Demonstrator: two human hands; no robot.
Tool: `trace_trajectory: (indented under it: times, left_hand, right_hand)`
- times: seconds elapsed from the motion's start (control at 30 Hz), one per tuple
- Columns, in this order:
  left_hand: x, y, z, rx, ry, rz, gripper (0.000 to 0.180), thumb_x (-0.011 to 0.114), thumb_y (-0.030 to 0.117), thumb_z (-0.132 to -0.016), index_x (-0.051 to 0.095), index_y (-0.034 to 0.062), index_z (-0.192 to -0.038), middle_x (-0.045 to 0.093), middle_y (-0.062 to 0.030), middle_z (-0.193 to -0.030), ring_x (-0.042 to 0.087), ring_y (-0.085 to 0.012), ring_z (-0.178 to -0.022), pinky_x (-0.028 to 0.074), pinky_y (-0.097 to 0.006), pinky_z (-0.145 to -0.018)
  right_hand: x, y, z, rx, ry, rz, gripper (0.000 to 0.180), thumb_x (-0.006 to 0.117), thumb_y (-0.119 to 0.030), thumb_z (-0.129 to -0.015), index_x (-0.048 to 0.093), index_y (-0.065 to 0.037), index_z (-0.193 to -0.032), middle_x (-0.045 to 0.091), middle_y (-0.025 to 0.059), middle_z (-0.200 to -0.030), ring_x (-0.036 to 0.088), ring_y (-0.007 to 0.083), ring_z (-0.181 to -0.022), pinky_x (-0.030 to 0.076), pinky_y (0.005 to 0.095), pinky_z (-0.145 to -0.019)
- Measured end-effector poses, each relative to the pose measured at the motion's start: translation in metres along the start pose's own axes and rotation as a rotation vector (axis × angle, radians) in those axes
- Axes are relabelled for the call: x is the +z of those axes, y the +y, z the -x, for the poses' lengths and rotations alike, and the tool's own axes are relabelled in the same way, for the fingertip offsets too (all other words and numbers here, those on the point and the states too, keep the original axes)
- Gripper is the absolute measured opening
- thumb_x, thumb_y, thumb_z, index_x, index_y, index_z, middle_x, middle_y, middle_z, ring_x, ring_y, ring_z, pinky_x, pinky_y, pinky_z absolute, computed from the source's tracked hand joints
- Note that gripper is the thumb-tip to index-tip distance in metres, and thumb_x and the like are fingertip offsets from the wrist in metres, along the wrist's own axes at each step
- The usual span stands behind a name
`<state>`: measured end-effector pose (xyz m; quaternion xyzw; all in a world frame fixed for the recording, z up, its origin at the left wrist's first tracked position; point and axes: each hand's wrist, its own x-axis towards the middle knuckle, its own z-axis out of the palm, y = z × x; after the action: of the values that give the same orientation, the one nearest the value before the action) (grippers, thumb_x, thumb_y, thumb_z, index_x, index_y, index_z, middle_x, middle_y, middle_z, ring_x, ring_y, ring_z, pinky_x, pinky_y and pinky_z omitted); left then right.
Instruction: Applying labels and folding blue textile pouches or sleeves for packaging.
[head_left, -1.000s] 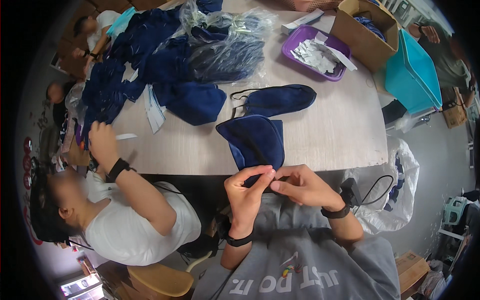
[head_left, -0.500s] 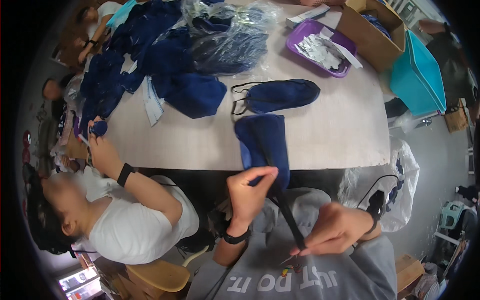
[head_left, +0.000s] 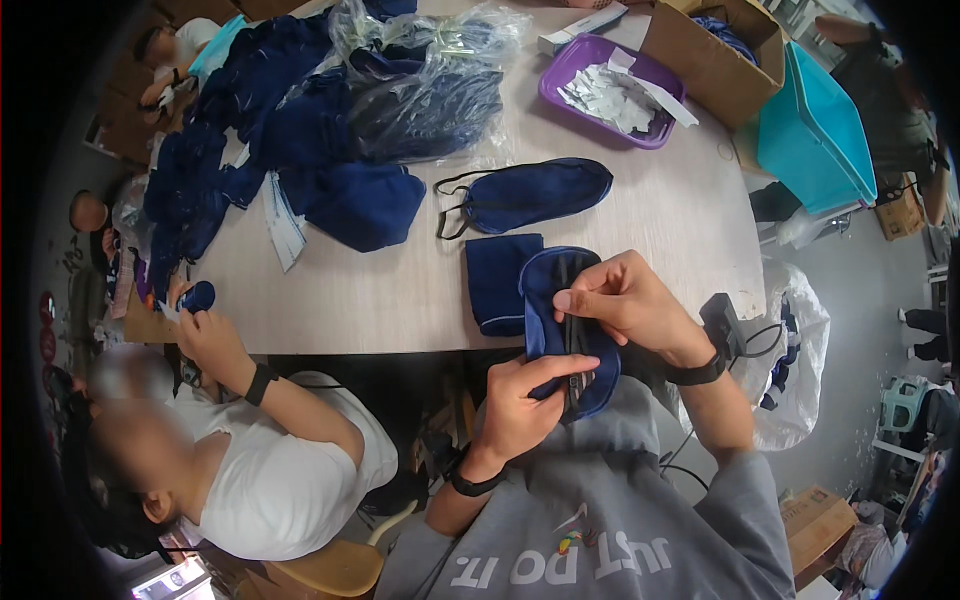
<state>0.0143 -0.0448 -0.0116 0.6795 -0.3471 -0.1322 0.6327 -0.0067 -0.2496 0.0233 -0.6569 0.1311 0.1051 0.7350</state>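
A navy eye mask with light piping hangs over the table's near edge, held in front of my body. My left hand is closed on its lower part, thumb and forefinger over the black straps. With thumb and fingertips, my right hand pinches the black elastic strap against the mask's upper part. Just left of the mask lies a flat navy fabric piece, folded or pouch-like. Beyond it another navy eye mask rests with its black straps looped to the left.
Navy cloth pieces and a clear plastic bag of them cover the table's far left. A purple basket of white slips, a cardboard box and a turquoise bin stand far right. A person in white works at left.
My right hand has risen from near my chest to the mask over the table edge. The strap, stretched downward before, now lies along the mask. The flat navy piece beside it has come into view.
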Motion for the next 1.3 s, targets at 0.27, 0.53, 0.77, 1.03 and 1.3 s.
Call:
trace_trajectory:
  times: [0.27, 0.53, 0.77, 1.03, 1.3]
  left_hand:
    - [-0.005, -0.004, -0.005, -0.208, -0.016, 0.143, 0.032, 0.071, -0.01, -0.083, 0.076, -0.0028, -0.113, 0.079, -0.0097, -0.102, 0.074, -0.0122, -0.089, 0.057, -0.025, -0.08]
    - [0.0, -0.003, -0.012, -0.191, -0.07, 0.12, 0.043, 0.063, -0.011, -0.084, 0.068, -0.0035, -0.126, 0.074, -0.0125, -0.119, 0.07, -0.0188, -0.109, 0.051, -0.029, -0.099]
    - [-0.006, -0.003, -0.013, -0.249, -0.104, 0.199, 0.047, 0.055, -0.005, -0.089, 0.059, -0.0054, -0.135, 0.063, -0.0152, -0.137, 0.059, -0.022, -0.128, 0.041, -0.033, -0.112]
    - [-0.008, -0.005, -0.006, -0.325, -0.173, 0.291, 0.065, 0.071, 0.002, -0.087, 0.047, -0.0058, -0.147, 0.053, -0.0164, -0.147, 0.05, -0.0221, -0.137, 0.037, -0.035, -0.116]
    - [-0.007, -0.004, -0.008, -0.179, -0.168, 0.123, 0.08, 0.078, 0.004, -0.083, 0.04, -0.0019, -0.153, 0.049, -0.021, -0.155, 0.048, -0.033, -0.145, 0.038, -0.04, -0.117]
  right_hand:
    - [0.02, 0.023, 0.032, -0.238, 0.619, 0.307, 0.034, 0.07, -0.028, -0.102, 0.06, -0.001, -0.083, 0.055, -0.0057, -0.067, 0.049, 0.0024, -0.062, 0.036, 0.0225, -0.054]
    - [0.012, 0.047, 0.035, -0.068, 0.366, 0.019, 0.035, 0.064, -0.026, -0.106, 0.059, -0.002, -0.082, 0.05, -0.0068, -0.066, 0.04, 0.0009, -0.062, 0.03, 0.0225, -0.052]
    - [0.017, 0.048, 0.033, 0.0, 0.355, -0.025, 0.032, 0.065, -0.023, -0.105, 0.057, -0.002, -0.082, 0.05, -0.0071, -0.066, 0.04, -0.0001, -0.061, 0.03, 0.0217, -0.051]
    - [0.028, 0.047, 0.036, -0.142, 0.489, 0.149, 0.024, 0.073, -0.019, -0.098, 0.059, -0.001, -0.09, 0.056, 0.0012, -0.065, 0.046, 0.0056, -0.058, 0.037, 0.0254, -0.052]
    - [0.036, 0.014, 0.071, -0.186, 0.285, 0.468, 0.024, 0.085, -0.015, -0.082, 0.066, -0.001, -0.087, 0.064, 0.0076, -0.08, 0.06, 0.0178, -0.064, 0.047, 0.0299, -0.058]
